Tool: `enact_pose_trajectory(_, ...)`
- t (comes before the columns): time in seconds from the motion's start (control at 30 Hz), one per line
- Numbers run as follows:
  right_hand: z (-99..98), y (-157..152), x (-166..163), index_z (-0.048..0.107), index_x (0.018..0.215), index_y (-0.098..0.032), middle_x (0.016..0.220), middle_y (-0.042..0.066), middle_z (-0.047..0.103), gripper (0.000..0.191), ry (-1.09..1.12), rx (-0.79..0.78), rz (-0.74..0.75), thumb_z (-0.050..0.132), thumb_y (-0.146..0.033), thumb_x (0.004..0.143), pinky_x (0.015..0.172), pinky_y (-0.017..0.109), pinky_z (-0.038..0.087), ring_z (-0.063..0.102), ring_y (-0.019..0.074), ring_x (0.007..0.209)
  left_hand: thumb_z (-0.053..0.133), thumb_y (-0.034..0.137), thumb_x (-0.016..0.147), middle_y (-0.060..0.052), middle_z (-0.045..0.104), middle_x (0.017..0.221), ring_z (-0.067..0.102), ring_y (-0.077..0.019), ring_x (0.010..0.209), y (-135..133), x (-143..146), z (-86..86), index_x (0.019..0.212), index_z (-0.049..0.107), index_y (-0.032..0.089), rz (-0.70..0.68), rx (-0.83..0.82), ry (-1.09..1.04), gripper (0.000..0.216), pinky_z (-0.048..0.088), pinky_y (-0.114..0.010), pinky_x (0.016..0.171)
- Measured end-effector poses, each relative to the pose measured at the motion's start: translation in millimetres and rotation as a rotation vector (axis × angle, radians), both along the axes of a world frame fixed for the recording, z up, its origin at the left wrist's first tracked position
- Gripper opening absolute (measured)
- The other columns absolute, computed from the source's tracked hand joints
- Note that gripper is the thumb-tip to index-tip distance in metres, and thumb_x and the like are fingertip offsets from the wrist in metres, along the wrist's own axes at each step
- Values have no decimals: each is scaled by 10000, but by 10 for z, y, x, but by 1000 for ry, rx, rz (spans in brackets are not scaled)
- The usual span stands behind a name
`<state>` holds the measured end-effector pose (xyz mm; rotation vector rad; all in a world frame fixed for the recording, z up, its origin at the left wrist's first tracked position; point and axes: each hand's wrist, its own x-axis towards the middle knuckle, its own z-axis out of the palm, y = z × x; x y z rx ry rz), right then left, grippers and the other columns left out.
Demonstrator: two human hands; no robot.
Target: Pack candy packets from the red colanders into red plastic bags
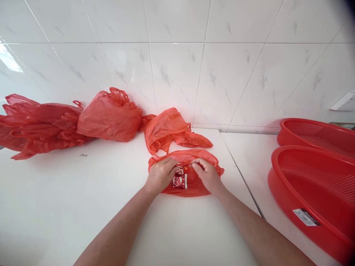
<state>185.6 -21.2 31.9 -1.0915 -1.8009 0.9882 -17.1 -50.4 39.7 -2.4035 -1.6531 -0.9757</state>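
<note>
A thin red plastic bag [194, 189] lies spread on the white tabletop in front of me. Inside its mouth are small red-and-white candy packets [179, 181] printed with a double-happiness sign; part of them is covered by my fingers. My left hand [163, 174] is closed over the bag's left side, its fingertips pinched on the film beside the packets. On the opposite side my right hand [207, 175] pinches the film of the bag between thumb and forefinger. Exactly what lies under the left fingertips is partly hidden.
Behind the bag lies another crumpled red bag [166, 127]. A full-looking red bag [111, 118] and a heap of red bags [41, 123] stand along the tiled wall at left. Two red plastic baskets [274, 177] stand at right, past a seam between tabletops.
</note>
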Motion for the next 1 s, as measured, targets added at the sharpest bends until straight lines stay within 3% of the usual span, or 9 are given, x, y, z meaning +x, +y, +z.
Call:
enact_pose_trajectory(0.07, -52, 23, -24, 625, 965, -250, 991, 7, 673, 181, -146, 61, -39, 488, -335, 884, 786, 308, 459, 610, 176, 907, 483, 217, 907, -3, 662, 806, 597, -136, 722, 26, -32, -8, 839, 638, 205, 63, -12, -25, 170, 428, -237, 638)
enact_pose_trajectory(0.13, -98, 32, -61, 624, 1034, -261, 1060, 13, 659, 211, -329, 120, -31, 502, -267, 862, 781, 313, 454, 607, 191, 949, 483, 228, 908, -1, 671, 824, 605, -147, 750, 57, -58, -25, 849, 634, 212, 106, -32, -49, 162, 426, -245, 658)
enact_pose_trajectory(0.27, -139, 11, -149, 599, 1121, -249, 1076, 41, 608, 307, -640, 236, -27, 500, -203, 834, 569, 271, 386, 593, 170, 755, 480, 286, 912, 1, 678, 831, 607, -165, 771, 99, -70, -57, 828, 616, 220, 159, -81, -84, 174, 417, -260, 663)
enact_pose_trajectory(0.37, -141, -5, -193, 588, 1118, -229, 1015, 50, 586, 282, -736, 264, -40, 491, -236, 852, 495, 255, 302, 548, 147, 663, 463, 314, 914, 1, 673, 815, 602, -167, 757, 109, -60, -63, 782, 599, 219, 170, -133, -95, 212, 409, -265, 658)
enact_pose_trajectory(0.6, -150, -24, -225, 587, 1055, -206, 1013, 58, 573, 228, -761, 262, -110, 453, -317, 908, 516, 260, 272, 537, 143, 684, 456, 330, 905, 5, 658, 794, 590, -168, 736, 107, -42, -42, 755, 570, 223, 194, -191, -95, 216, 385, -266, 637)
enact_pose_trajectory(0.83, -186, 16, -249, 556, 883, -191, 954, 35, 602, 95, -685, 193, -202, 559, -258, 816, 544, 262, 274, 552, 146, 721, 466, 334, 896, 11, 675, 805, 603, -168, 738, 80, -10, -12, 773, 599, 229, 211, -250, -83, 209, 388, -267, 638)
enact_pose_trajectory(1.0, -199, 12, -246, 531, 809, -196, 883, 13, 604, 29, -630, 192, -236, 516, -172, 810, 546, 252, 282, 539, 130, 703, 479, 336, 888, 8, 708, 866, 631, -172, 778, 85, -20, -50, 823, 650, 240, 191, -232, -86, 207, 418, -268, 674)
